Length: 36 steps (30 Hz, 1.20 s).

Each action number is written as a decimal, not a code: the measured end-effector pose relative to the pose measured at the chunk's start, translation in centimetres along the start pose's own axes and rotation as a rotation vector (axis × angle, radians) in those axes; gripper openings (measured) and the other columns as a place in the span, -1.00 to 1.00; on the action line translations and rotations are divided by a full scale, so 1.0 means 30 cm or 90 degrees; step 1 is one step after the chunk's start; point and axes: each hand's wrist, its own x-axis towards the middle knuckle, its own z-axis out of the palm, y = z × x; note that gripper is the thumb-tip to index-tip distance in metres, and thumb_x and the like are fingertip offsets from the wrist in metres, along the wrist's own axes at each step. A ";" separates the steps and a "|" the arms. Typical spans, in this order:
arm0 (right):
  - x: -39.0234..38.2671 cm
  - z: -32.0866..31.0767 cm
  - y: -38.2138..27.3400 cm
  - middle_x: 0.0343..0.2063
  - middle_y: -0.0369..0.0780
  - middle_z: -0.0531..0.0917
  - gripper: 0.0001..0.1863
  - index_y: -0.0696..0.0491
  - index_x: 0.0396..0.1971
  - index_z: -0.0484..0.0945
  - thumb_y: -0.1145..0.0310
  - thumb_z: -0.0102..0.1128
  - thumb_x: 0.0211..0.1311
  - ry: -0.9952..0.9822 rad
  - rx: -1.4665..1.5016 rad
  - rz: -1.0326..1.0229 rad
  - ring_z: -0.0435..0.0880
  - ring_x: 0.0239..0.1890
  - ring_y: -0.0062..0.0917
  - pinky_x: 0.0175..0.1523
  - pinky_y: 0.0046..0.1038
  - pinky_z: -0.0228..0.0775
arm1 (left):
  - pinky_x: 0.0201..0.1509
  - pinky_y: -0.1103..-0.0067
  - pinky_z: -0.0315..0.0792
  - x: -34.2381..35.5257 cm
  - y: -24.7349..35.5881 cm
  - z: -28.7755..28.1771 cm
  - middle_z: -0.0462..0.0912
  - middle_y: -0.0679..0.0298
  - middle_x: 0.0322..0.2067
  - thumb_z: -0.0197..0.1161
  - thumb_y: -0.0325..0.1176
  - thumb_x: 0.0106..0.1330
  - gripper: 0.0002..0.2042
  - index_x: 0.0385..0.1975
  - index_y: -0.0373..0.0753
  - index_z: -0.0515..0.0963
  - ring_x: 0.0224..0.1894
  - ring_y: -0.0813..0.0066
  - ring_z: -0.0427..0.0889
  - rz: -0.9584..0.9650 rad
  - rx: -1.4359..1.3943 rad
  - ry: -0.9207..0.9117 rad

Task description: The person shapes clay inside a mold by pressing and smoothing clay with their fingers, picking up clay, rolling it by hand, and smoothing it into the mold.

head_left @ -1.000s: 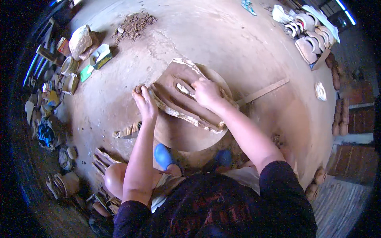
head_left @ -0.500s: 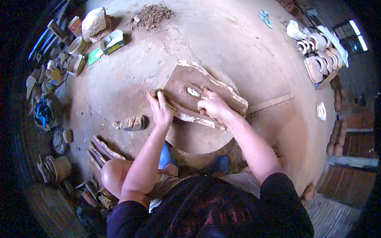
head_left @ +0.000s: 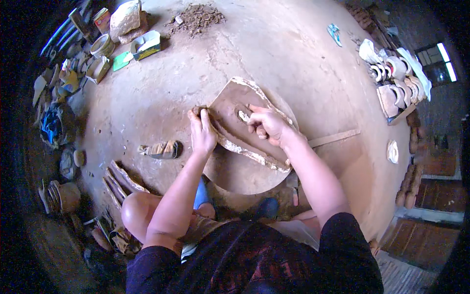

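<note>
A clay-lined mold (head_left: 234, 96) with rough white edges lies on a round board (head_left: 230, 176) in front of me. At its left corner my left hand (head_left: 202, 133) has its fingers round a dark lump of clay (head_left: 198, 110), against the mold's rim. My right hand (head_left: 268, 125) is over the mold's hollow, its fingers curled down at the clay lining. Beside those fingers shows a pale oval patch (head_left: 243, 116); whether it is a tool or part of the mold I cannot tell. What the right fingers press or hold is hidden.
A wooden strip (head_left: 338, 137) lies right of the board. A dirty cloth roll (head_left: 160, 150) and more mold pieces (head_left: 125, 179) are at the left. Farther off are a clay heap (head_left: 198, 19), tubs (head_left: 102, 46) and stacked curved molds (head_left: 399, 88).
The mold has turned a little clockwise on the board. My right hand has drawn its fingers more tightly together and covers more of the pale patch. The left hand stays at the corner.
</note>
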 end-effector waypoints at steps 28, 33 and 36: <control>0.071 0.047 -0.133 -0.48 -0.12 0.73 -0.17 -0.12 0.46 0.41 0.36 0.27 0.05 0.000 -0.720 -0.130 0.65 -0.47 -0.51 -0.30 -0.43 0.53 | 0.49 0.26 0.21 0.071 0.024 0.035 0.41 -0.21 0.35 -0.18 0.02 0.63 -0.38 0.42 -0.41 0.23 0.44 -0.12 0.34 -0.111 -0.121 -0.006; 0.065 0.049 -0.140 -0.37 0.04 0.74 -0.18 -0.24 0.42 0.46 0.30 0.28 0.00 -0.015 -0.958 -0.245 0.74 -0.36 -0.20 -0.13 -0.19 0.62 | 0.41 0.24 0.29 0.087 0.024 0.038 0.49 -0.21 0.21 -0.12 -0.04 0.64 -0.47 0.31 -0.42 0.30 0.33 -0.12 0.43 -0.074 -0.140 0.039; 0.041 0.076 -0.167 -0.29 0.06 0.75 -0.18 -0.23 0.41 0.46 0.30 0.24 -0.01 -0.044 -1.077 -0.243 0.76 -0.26 -0.08 -0.03 -0.09 0.62 | 0.48 0.25 0.24 0.094 0.011 0.032 0.44 -0.27 0.32 -0.15 0.01 0.62 -0.35 0.42 -0.49 0.20 0.41 -0.19 0.37 -0.078 -0.118 0.016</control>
